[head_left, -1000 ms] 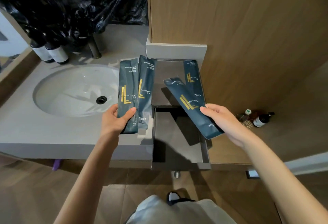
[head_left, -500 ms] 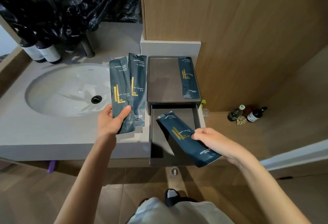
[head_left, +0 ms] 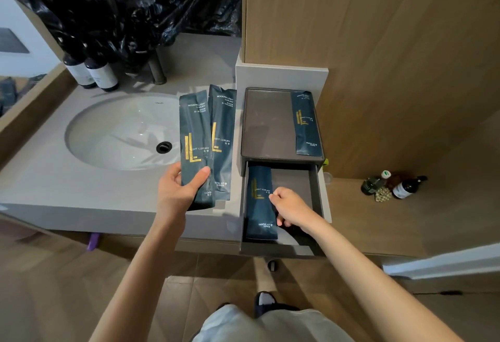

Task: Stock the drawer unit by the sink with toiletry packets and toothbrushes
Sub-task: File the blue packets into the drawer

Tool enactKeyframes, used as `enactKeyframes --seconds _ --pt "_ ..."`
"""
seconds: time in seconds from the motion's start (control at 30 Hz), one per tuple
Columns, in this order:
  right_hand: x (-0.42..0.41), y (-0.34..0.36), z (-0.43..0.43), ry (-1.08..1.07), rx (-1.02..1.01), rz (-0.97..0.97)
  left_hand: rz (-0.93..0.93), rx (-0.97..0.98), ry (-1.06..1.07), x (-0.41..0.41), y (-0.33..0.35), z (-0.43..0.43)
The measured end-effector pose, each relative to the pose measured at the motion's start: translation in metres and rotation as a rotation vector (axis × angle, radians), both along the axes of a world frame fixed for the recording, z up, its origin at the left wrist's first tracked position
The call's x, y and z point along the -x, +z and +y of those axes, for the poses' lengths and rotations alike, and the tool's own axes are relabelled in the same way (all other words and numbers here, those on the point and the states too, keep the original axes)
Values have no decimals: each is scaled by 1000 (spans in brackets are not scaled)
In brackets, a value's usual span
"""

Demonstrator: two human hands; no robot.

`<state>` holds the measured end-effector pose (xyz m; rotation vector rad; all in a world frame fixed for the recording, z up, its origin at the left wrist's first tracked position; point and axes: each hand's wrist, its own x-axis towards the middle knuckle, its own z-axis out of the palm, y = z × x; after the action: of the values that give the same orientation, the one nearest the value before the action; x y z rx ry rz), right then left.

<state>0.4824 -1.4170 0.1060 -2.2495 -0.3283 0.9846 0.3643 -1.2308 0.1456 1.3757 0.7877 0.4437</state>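
Gripping two packets fanned upright over the counter, the left hand [head_left: 177, 190] covers their lower ends. The front packet [head_left: 194, 146] overlaps the rear packet [head_left: 223, 136], cutting off part of its print. The right hand [head_left: 290, 210] is in the open drawer [head_left: 307, 187], fingers curled to pinch the right edge of a third packet [head_left: 259, 203] lying flat along the drawer's left side; its fingertips are tucked out of sight. A fourth packet [head_left: 307, 125] lies on top of the unit [head_left: 267, 125], along its right side. That makes four packets, contents unseen. Two bottles [head_left: 92, 71] stand behind the sink [head_left: 119, 130], their necks lost under a black bag [head_left: 130, 3]. Two small bottles [head_left: 405, 187] sit on the ledge at right, labels unreadable.
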Motion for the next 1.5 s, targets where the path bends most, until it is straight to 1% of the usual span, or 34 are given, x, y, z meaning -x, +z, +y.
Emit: enactKeyframes --seconds 0.13,0.23,0.33,0.4,0.47,0.53,0.6,0.63,0.7,0.77,0.9,1.0,1.07,1.13,1.2,1.27,1.37,1.43,1.5 --pt "-1 -13 3 141 81 -193 26 20 17 2 -2 -2" --pt "-1 -19 5 177 117 -314 52 31 22 0 -3 -3" --pt "2 -20 4 276 242 -556 59 30 19 -2 -4 -4" --pt "2 -20 0 289 271 -650 55 28 19 -3 -5 -5" --pt "-3 -18 -5 247 241 -698 55 30 21 -4 -5 -6" --pt "-8 -15 -12 229 125 -704 60 36 17 -6 -7 -7" --pt "-13 -12 -19 354 21 -594 56 37 15 -7 -8 -8" --pt "-15 -11 -22 451 15 -531 55 37 12 -7 -8 -8" --pt "-17 -13 -25 625 101 -495 54 43 8 -8 -9 -10" --pt "-17 -19 -25 702 162 -507 53 50 -3 -9 -9 -12" --pt "-14 -24 -19 706 166 -529 54 57 -21 -9 -8 -15" --pt "-15 -21 -20 690 161 -500 60 69 -35 -10 -8 -19" --pt "-15 -15 -20 600 80 -471 70 66 -48 -11 -9 -21" --pt "-14 -4 -19 338 -136 -390 79 55 -66 -11 -10 -24" --pt "-13 13 -17 8 -382 -235 86 49 -109 -11 -10 -28" --pt "-14 30 -14 -193 -553 -76 100 50 -178 -12 -12 -32" --pt "-16 44 -10 -340 -685 -1 118 54 -286 -14 -13 -40" --pt "-17 45 -10 -392 -707 -23 117 63 -336 -16 -13 -45" --pt "-18 45 -12 -424 -687 -48 114 53 -354 -17 -14 -49"
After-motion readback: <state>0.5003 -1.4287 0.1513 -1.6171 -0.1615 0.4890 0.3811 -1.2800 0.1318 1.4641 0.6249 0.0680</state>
